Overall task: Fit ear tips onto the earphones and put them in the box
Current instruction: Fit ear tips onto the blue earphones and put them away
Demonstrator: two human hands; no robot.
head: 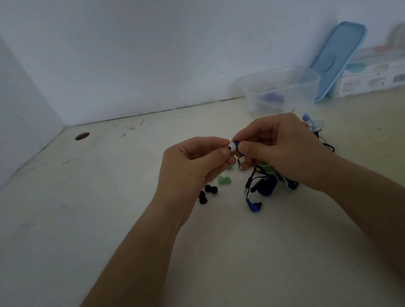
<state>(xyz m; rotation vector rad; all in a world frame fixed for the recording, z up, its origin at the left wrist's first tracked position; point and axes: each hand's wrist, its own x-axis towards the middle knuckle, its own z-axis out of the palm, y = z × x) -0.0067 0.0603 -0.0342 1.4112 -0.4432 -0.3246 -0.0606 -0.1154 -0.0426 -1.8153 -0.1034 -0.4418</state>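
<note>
Now | left hand mid-air, pinching white ear tip | right hand mid-air, pinching blue earphone

My left hand and right hand meet above the middle of the bench, an earphone and its ear tip pinched between them. Loose ear tips lie below the left hand, a tangle of earphones below the right. At the back right stands the box; a lid leans between it and a carton further right.
</note>
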